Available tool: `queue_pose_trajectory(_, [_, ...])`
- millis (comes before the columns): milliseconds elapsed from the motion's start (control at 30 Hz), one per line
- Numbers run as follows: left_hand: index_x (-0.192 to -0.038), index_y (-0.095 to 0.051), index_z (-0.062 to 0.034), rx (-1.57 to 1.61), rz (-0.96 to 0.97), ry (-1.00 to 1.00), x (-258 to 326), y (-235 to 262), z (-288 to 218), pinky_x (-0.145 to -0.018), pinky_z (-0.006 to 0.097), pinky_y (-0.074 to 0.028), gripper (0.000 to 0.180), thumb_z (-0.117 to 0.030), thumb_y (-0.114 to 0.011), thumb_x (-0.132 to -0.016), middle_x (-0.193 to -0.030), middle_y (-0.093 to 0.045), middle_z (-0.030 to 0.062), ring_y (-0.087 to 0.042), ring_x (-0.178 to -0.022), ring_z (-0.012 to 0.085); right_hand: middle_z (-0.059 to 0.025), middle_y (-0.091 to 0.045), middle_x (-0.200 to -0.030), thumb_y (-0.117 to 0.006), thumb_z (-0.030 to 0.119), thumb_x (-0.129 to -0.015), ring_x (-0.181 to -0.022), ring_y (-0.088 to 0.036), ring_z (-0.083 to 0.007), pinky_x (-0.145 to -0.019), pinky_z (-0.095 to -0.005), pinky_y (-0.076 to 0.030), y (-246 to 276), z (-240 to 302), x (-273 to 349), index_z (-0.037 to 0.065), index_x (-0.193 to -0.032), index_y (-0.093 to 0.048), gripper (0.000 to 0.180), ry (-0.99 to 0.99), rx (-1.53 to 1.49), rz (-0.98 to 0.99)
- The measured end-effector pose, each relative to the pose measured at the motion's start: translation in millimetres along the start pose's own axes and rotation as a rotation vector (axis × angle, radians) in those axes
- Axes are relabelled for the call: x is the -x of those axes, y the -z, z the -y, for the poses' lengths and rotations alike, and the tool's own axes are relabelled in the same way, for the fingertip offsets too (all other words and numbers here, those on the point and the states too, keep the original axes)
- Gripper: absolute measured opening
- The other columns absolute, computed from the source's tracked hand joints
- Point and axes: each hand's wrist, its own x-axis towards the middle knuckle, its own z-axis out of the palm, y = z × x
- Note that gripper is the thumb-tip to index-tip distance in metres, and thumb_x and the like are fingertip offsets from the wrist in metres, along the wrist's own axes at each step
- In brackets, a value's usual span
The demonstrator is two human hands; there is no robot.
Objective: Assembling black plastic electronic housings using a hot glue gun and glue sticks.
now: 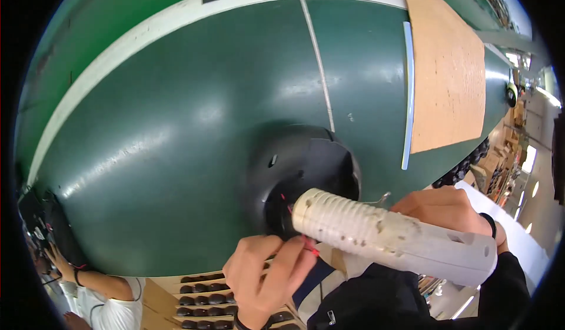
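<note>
Low in the middle, my left hand [265, 271] is closed, its fingertips pinching a thin red strand [312, 249]. A glossy black rounded shell, like a helmet [288, 159], rests on the green table just beyond, its hollow side partly showing. Across the front slants a white tube [394, 236], ribbed at the end toward my left hand and smooth with holes at the other. My right hand [438, 209] is curled behind the tube. A thin bent metal wire [379, 200] shows near its fingers. The tube hides what the right fingers grip.
A tan board [447, 71] lies at the right, with a light blue strip [407, 94] along its left edge. Another person's arm [100, 283] reaches toward a black object [62, 230] at the far left. Shelves of dark rounded pieces [206, 300] stand below the table's near edge.
</note>
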Motion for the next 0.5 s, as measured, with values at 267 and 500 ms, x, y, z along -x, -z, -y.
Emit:
queue_pose_trajectory(267, [-0.084,-0.066,-0.0081,-0.007,-0.027,0.044,0,-3,-4,-0.051,0.031,-0.044,0.021,-0.009,-0.082,-0.071,-0.083,-0.059,0.0072,-0.056,-0.059,0.0238,-0.0168,-0.064,-0.079,-0.070,0.003,-0.077,-0.066,-0.065,-0.0294,-0.057,-0.0352,-0.052,14,20,-7,-0.008,-0.086,-0.065,0.016,-0.082,0.099,0.163])
queue_pose_trajectory(500, [-0.087,-0.065,-0.0089,0.001,-0.015,0.038,9,-4,4,-0.050,0.030,-0.043,0.021,-0.010,-0.081,-0.074,-0.079,-0.058,0.0059,-0.055,-0.059,0.0226,-0.0165,-0.065,-0.079,-0.071,0.000,-0.078,-0.066,-0.067,-0.0280,-0.055,-0.0332,-0.052,22,22,-10,-0.008,-0.084,-0.066,0.012,-0.108,0.052,0.211])
